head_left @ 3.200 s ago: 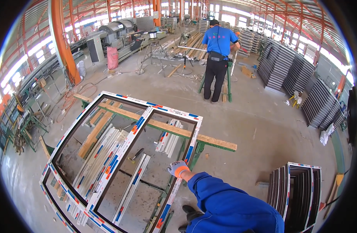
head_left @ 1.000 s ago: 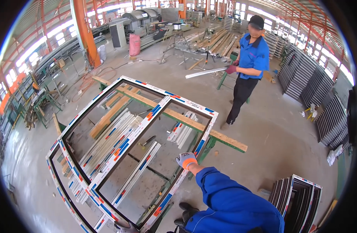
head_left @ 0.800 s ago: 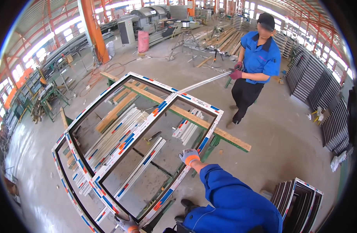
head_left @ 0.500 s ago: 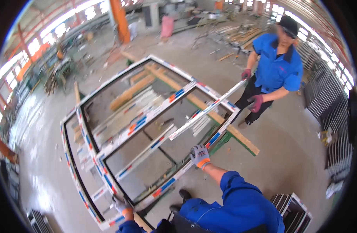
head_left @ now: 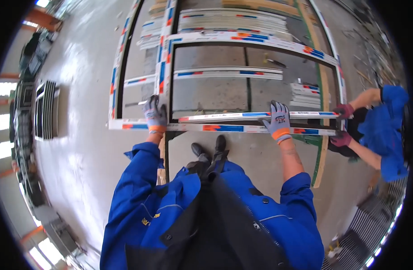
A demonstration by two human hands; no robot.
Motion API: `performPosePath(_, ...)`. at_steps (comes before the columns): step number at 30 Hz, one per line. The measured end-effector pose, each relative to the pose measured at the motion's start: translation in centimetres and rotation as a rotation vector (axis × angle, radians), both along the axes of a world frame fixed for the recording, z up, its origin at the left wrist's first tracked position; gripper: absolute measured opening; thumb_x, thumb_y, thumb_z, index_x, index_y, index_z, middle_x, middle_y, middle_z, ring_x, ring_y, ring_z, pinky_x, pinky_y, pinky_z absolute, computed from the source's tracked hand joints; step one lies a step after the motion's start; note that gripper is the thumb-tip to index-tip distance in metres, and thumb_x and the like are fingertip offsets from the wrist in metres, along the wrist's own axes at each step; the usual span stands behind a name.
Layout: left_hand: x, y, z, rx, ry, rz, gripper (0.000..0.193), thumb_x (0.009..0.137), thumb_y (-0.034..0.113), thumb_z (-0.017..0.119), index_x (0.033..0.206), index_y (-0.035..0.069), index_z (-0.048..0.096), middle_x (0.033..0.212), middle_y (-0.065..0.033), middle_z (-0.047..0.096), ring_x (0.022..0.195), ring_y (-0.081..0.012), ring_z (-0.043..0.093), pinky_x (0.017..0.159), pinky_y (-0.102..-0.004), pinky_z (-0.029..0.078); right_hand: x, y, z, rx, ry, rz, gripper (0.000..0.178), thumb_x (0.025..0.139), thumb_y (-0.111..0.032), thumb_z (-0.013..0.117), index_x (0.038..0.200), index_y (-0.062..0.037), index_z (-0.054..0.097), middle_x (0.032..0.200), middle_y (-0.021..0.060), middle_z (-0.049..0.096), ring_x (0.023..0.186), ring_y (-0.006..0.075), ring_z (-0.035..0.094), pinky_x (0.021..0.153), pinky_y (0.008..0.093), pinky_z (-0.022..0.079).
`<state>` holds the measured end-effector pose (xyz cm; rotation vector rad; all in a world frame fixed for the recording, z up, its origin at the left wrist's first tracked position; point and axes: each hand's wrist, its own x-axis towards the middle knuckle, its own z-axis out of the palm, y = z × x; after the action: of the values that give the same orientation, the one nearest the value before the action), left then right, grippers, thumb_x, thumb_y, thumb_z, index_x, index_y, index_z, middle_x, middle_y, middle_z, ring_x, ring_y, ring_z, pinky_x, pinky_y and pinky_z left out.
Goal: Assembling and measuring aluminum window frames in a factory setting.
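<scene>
Strip (head_left: pixel 260 115) on frame (head_left: pixel 224 128), co-worker (head_left: pixel 381 130) right

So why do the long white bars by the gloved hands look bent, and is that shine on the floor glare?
Head view: the fisheye lens bows the straight window frame toward the rim; the left hand and right hand stay sharp; daylight glares pale on the concrete floor; the corners are black.

Bright daylight glares off the pale concrete floor (head_left: pixel 76 81), shadows soft, edges bent and smeared by the fisheye.
</scene>
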<state>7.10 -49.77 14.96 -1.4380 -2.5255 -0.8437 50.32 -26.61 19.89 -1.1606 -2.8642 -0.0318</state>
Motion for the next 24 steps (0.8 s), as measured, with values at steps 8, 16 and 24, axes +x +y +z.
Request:
performPosePath(8, 11.5, 4.5, 3.1, -0.302, -0.007, -0.513, 0.049, 0.082, 0.034, 0.065, 0.121, 0.005, 0.057, 0.125, -0.0177, 0.054, 0.116, -0.0356, 0.05, 0.1, -0.046, 0.04, -2.3, -1.0, 0.9, -0.23, -0.152, -0.001, 0.043, 0.079, -0.041, 0.069, 0.106, -0.0078, 0.061, 0.107, 0.0116, 0.062, 0.105, 0.0287, 0.057, 0.089, 0.0402, 0.044)
performPosePath(16, 10.4, 5.5, 3.1, -0.606, -0.084, -0.595, 0.045, 0.083, 0.044, 0.066, 0.11, 0.009, 0.061, 0.107, -0.0126, 0.06, 0.105, -0.0303, 0.057, 0.091, -0.04, 0.046, -1.9, -1.8, -0.8, -0.19, -0.156, 0.017, 0.044, 0.081, -0.044, 0.067, 0.105, -0.008, 0.061, 0.103, 0.0117, 0.063, 0.1, 0.029, 0.06, 0.087, 0.0399, 0.045)
performPosePath(24, 9.7, 5.8, 1.9, -0.61, -0.124, -0.601, 0.044, 0.086, 0.046, 0.061, 0.109, 0.008, 0.061, 0.103, -0.0126, 0.063, 0.1, -0.0316, 0.061, 0.085, -0.0408, 0.05, -2.9, -1.3, 0.3, -0.254, -0.206, 0.077, 0.053, 0.082, -0.048, 0.065, 0.113, -0.0054, 0.058, 0.109, 0.0129, 0.06, 0.106, 0.0298, 0.057, 0.09, 0.0393, 0.043)
